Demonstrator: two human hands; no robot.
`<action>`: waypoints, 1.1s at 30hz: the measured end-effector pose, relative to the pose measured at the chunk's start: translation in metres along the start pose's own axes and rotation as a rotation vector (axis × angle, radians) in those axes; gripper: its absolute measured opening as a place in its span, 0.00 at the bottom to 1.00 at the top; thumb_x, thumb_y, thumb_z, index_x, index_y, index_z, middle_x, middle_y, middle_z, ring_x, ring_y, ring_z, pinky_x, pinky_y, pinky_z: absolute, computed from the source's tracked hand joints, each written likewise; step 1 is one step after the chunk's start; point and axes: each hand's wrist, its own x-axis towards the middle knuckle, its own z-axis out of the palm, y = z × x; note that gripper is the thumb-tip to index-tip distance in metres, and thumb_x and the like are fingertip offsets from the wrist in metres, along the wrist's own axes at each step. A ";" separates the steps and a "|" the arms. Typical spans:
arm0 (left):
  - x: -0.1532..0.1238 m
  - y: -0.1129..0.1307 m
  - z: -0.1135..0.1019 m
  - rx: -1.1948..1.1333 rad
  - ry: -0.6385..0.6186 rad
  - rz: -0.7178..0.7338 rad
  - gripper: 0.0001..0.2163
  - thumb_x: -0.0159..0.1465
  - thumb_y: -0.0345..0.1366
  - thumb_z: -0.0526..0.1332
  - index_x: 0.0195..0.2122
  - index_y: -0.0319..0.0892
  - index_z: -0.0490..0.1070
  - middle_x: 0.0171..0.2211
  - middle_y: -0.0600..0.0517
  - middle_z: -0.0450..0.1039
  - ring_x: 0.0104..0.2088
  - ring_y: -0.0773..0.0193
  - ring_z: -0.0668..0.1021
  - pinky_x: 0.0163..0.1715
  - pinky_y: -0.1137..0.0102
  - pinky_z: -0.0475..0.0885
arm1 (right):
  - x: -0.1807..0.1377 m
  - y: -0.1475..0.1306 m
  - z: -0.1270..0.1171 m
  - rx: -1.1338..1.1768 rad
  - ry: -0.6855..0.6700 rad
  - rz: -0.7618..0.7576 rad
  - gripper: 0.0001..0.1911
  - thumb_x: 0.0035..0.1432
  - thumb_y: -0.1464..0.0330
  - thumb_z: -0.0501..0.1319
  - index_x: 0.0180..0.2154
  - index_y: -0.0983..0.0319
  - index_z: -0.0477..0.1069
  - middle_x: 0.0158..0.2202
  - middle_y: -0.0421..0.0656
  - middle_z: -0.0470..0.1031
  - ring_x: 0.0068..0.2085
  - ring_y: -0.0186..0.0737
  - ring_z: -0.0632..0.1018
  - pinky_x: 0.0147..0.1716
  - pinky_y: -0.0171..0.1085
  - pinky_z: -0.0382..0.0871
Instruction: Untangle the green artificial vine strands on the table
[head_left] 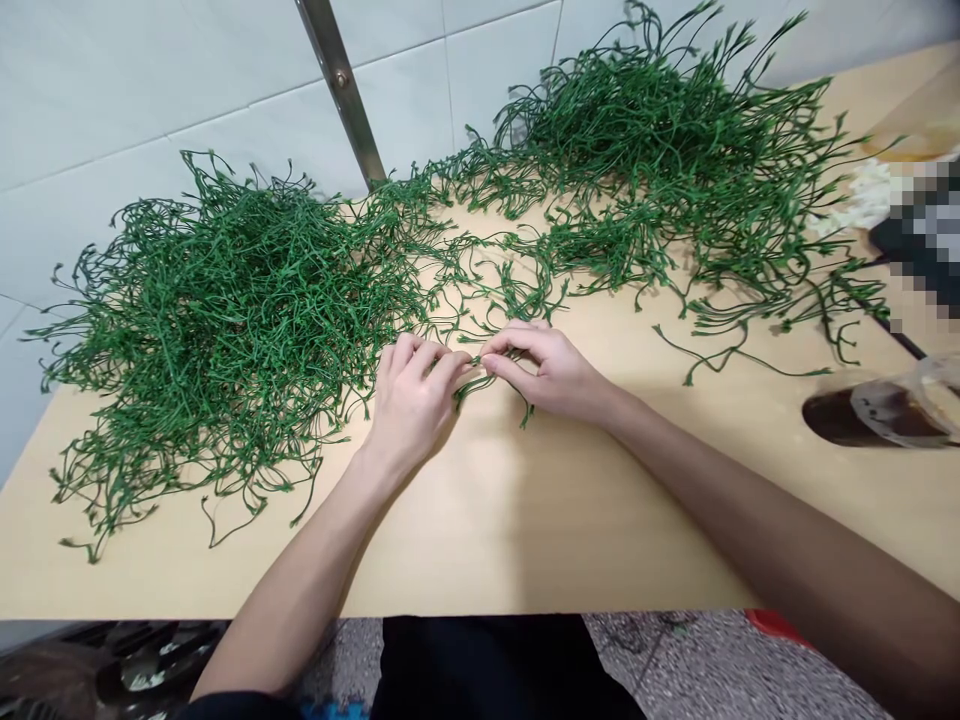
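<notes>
My left hand [416, 395] and my right hand [551, 372] meet near the middle of the table, fingertips almost touching. Both are closed in a pinch on a thin green artificial plant stem [472, 384], mostly hidden by the fingers. Another bit of green stem hangs below my right fingers. Left of my left hand spreads a large tangled heap of such stems [247, 280], with small forked tips. A second heap [645, 130] lies at the back right, and looser stems [525, 290] are scattered between the two, just beyond my fingers.
The light wooden table [450, 540] stands against a white tiled wall [187, 70], with a metal post [341, 80] behind it. A clear cup of dark drink [870, 412] lies toward the right edge. Behind it are a blurred-out dark object and something white [862, 195].
</notes>
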 end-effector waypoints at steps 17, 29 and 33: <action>0.004 0.006 -0.007 -0.514 -0.059 -0.406 0.08 0.66 0.32 0.59 0.45 0.42 0.74 0.30 0.52 0.76 0.34 0.63 0.75 0.34 0.69 0.71 | -0.001 0.008 0.004 -0.156 0.219 -0.037 0.06 0.62 0.70 0.58 0.33 0.59 0.72 0.32 0.44 0.78 0.37 0.43 0.74 0.43 0.43 0.62; 0.006 -0.008 -0.010 -0.014 0.294 -0.336 0.05 0.66 0.31 0.59 0.41 0.45 0.73 0.43 0.46 0.76 0.47 0.53 0.71 0.49 0.55 0.62 | -0.001 0.002 0.003 -0.029 0.251 0.022 0.06 0.60 0.68 0.59 0.32 0.60 0.74 0.31 0.43 0.78 0.35 0.42 0.76 0.40 0.43 0.66; 0.004 0.006 -0.008 -0.306 0.132 -0.231 0.07 0.67 0.33 0.60 0.45 0.43 0.68 0.36 0.49 0.76 0.39 0.61 0.75 0.43 0.63 0.70 | -0.002 0.002 0.003 -0.028 0.247 -0.012 0.05 0.60 0.69 0.61 0.32 0.60 0.75 0.32 0.43 0.80 0.35 0.42 0.78 0.42 0.43 0.67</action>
